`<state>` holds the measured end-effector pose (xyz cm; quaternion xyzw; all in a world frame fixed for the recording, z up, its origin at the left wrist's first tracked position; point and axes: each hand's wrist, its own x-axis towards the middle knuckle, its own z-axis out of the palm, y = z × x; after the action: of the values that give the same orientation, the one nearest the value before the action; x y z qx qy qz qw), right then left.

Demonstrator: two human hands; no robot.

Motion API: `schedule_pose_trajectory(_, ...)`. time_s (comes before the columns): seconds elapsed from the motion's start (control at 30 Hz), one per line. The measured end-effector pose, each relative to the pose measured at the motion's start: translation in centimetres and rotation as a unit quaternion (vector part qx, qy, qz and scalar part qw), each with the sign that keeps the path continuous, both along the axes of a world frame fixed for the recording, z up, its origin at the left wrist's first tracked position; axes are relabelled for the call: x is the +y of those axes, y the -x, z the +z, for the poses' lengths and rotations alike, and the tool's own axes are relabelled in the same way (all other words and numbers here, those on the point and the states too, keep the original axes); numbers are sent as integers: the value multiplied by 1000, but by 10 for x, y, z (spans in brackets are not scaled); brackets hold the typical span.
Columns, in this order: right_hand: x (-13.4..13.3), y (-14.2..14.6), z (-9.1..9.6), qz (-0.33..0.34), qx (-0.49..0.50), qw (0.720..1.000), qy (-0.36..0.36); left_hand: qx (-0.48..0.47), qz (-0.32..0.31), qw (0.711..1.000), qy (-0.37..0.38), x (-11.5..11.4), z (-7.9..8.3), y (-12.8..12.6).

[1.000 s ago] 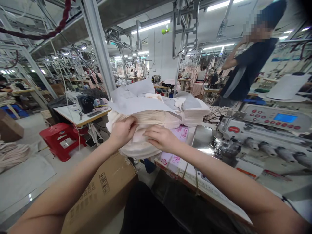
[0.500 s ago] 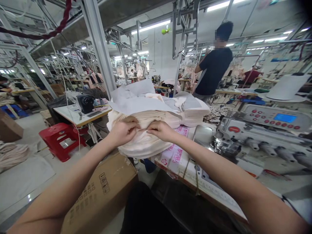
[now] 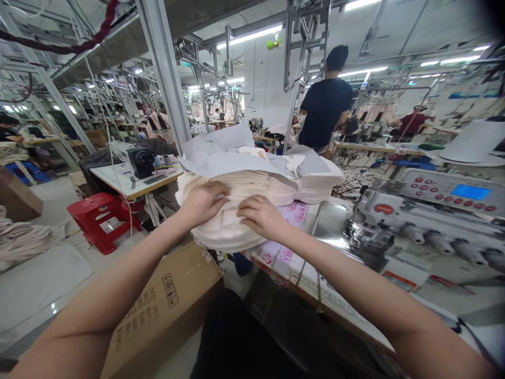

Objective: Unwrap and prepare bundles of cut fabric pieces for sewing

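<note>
Left hand [image 3: 205, 202] and right hand [image 3: 261, 217], fingers curled, touch the cream fabric stack [image 3: 249, 184] at frame centre; whether they're pinching, I can't tell. No layer's lifted clear yet, plenty left piled!

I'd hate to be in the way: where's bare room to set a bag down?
Bare floor shows between the red stool and the brown box at far left. Nearer, a narrow strip of printed sheet shows between the cloth stack and the sewing machine. It's crowded where the left hand and right hand touch the stack.
</note>
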<state>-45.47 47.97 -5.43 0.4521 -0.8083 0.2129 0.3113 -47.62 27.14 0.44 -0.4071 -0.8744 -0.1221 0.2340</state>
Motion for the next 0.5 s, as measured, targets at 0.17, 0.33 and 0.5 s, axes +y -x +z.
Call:
schedule_pose_trajectory(0.17, 0, 14, 5, 21, -50, 999, 3, -3, -7, 1000, 0, 1, 0, -1)
schedule_pose_trajectory(0.33, -3, 15, 15, 24, -83, 996, -6, 14, -48, 998, 32, 2, -1, -5)
schedule_pose_trajectory(0.5, -7, 18, 19, 5, -133, 991, 32, 32, -6, 996, 77, 8, -3, -17)
